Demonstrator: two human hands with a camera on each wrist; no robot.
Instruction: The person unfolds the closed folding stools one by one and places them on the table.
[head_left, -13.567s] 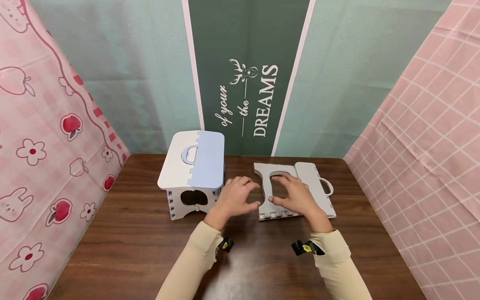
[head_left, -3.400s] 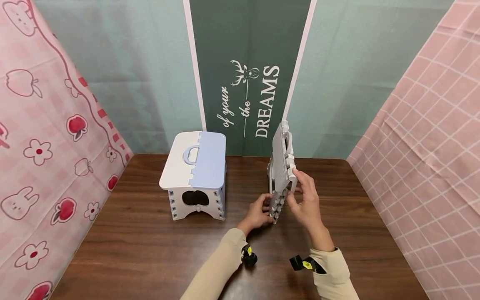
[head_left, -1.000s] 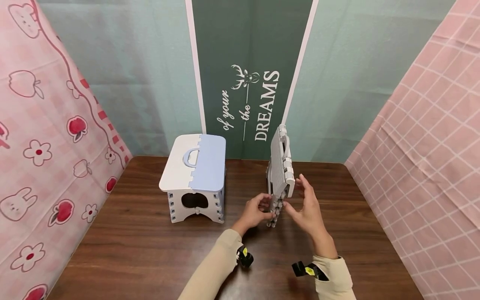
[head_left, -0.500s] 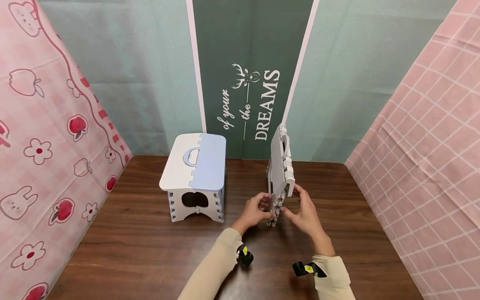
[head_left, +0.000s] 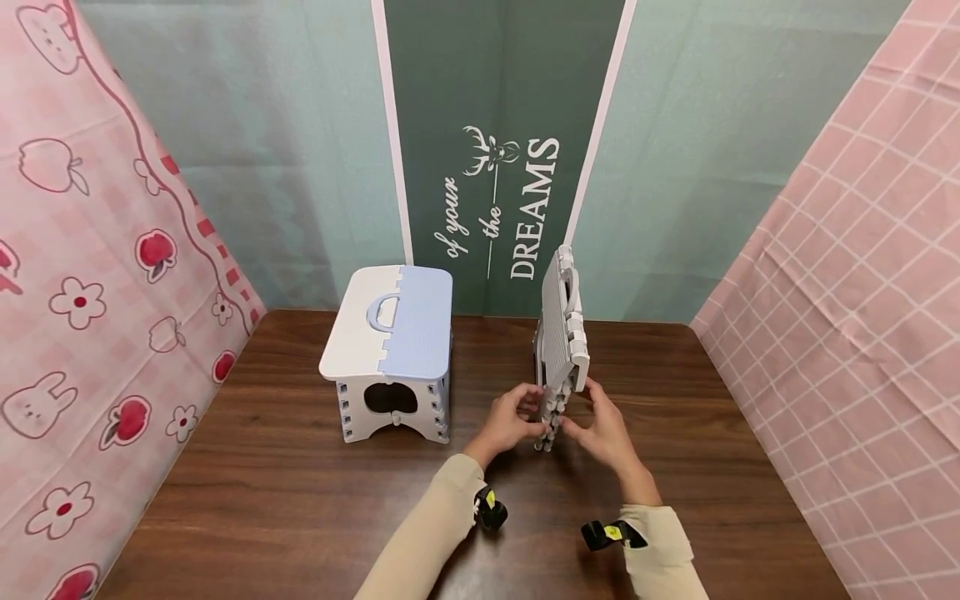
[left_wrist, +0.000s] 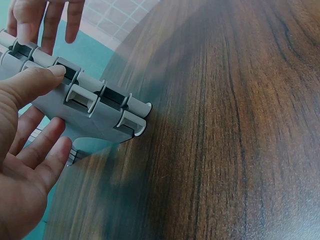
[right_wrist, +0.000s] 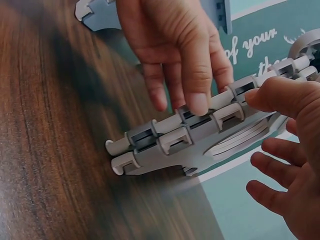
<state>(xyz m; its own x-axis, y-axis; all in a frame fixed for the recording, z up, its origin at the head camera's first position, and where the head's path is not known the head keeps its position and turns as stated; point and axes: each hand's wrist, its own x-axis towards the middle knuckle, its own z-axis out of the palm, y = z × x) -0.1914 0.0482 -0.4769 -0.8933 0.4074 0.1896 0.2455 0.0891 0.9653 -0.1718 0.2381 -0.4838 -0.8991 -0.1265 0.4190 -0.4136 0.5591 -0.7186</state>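
Note:
A grey folding stool (head_left: 561, 321), folded nearly flat, stands on edge at the right of the table, its hinged end toward me. My left hand (head_left: 507, 421) holds the lower front from the left, with the thumb on the hinge knuckles (left_wrist: 82, 97) and the fingers along the side panel. From the right, my right hand (head_left: 604, 427) holds the same end; its thumb (right_wrist: 265, 95) lies on the hinge edge and its other fingers are spread beside the far face. To the left, an unfolded white and blue stool (head_left: 416, 325) stands on its legs.
The brown wooden table (head_left: 315, 517) carries both stools. A green curtain with white lettering (head_left: 536, 208) hangs right behind them. Pink patterned cloth (head_left: 82, 350) lines the left side, and pink checked cloth (head_left: 840, 333) lines the right.
The grey stool lay flat at first and now stands on edge. Over the last second my right hand has slid down and closed in on its hinged end; the left hand has stayed.

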